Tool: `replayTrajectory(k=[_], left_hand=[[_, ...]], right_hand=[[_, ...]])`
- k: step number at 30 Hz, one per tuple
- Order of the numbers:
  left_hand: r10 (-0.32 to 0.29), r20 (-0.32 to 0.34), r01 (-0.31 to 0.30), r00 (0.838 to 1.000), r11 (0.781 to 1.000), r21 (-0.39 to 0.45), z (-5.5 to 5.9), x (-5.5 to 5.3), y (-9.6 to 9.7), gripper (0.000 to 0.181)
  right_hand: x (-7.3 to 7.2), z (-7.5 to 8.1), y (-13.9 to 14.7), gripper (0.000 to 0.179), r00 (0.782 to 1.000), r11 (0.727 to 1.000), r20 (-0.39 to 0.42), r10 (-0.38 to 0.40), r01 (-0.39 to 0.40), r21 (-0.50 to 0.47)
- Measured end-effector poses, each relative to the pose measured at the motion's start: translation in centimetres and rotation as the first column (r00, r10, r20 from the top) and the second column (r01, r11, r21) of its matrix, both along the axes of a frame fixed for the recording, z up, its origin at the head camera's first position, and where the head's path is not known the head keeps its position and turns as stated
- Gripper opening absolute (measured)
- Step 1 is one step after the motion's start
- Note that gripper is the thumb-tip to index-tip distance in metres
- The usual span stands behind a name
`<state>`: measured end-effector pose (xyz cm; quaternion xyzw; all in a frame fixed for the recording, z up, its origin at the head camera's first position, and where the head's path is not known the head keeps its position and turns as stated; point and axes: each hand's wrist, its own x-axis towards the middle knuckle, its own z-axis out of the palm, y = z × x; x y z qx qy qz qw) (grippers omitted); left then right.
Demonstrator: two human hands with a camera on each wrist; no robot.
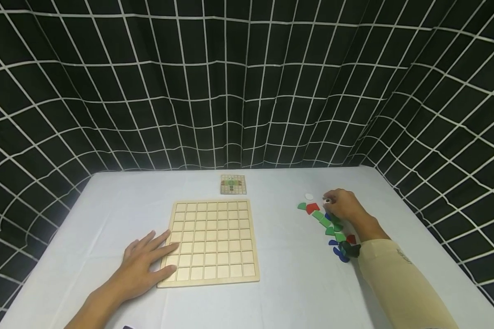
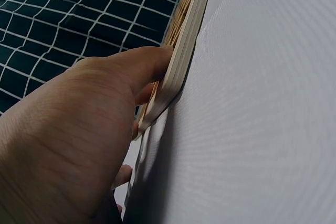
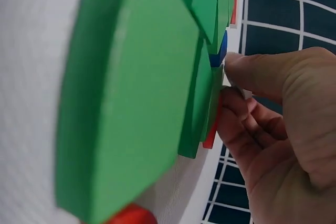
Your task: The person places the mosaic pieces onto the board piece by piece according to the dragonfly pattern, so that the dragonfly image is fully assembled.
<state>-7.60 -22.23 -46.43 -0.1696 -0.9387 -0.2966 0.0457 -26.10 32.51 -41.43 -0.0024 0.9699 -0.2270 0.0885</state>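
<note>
A wooden grid board (image 1: 211, 282) lies on the white table. My left hand (image 1: 142, 265) rests at its lower left, fingers spread, the fingertips and thumb over the rim. From the left wrist view, the thumb (image 2: 149, 64) lies on the board's edge (image 2: 184, 51). At the right, my right hand (image 1: 344, 205) pinches a small white piece with a black dot (image 1: 327, 201) between thumb and fingertips, above a line of coloured pieces. Below that hand are green pieces (image 1: 324, 222), with a red piece (image 1: 312, 208) and a white disc (image 1: 309, 196) to its left.
A small card with a coloured figure on a grid (image 1: 233, 184) lies behind the board. Blue pieces (image 1: 340, 255) and dark green pieces (image 1: 350, 249) lie near the right sleeve (image 1: 395, 274). A black cloth with white grid lines (image 1: 238, 91) hangs around the table.
</note>
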Motion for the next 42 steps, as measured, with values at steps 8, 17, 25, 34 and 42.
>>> replayTrajectory(k=[8,17,25,34,42], left_hand=[[-0.005,-0.009,0.005,1.0,1.0,0.006,0.1,0.0,-0.1,0.052],[0.006,0.01,-0.006,1.0,1.0,0.006,0.1,0.3,-0.3,0.052],[0.0,0.0,0.0,1.0,1.0,0.016,-0.2,0.3,-0.1,0.051],[-0.002,-0.006,0.002,1.0,1.0,0.024,-0.2,0.3,0.1,0.051],[-0.005,-0.028,0.006,1.0,1.0,0.03,-0.2,0.3,-0.1,0.05]], right_hand=[[0.7,0.5,-0.2,0.048,0.991,0.997,-0.133,0.034,-0.043,-0.064],[2.4,3.4,-3.3,0.039,0.953,0.969,-0.296,0.064,-0.131,-0.21],[3.8,4.3,-5.9,0.033,0.916,0.944,-0.384,0.12,-0.225,-0.241],[4.0,4.5,-8.6,0.029,0.88,0.922,-0.44,0.179,-0.306,-0.238],[3.9,4.4,-12.2,0.028,0.803,0.874,-0.559,0.205,-0.408,-0.265]])
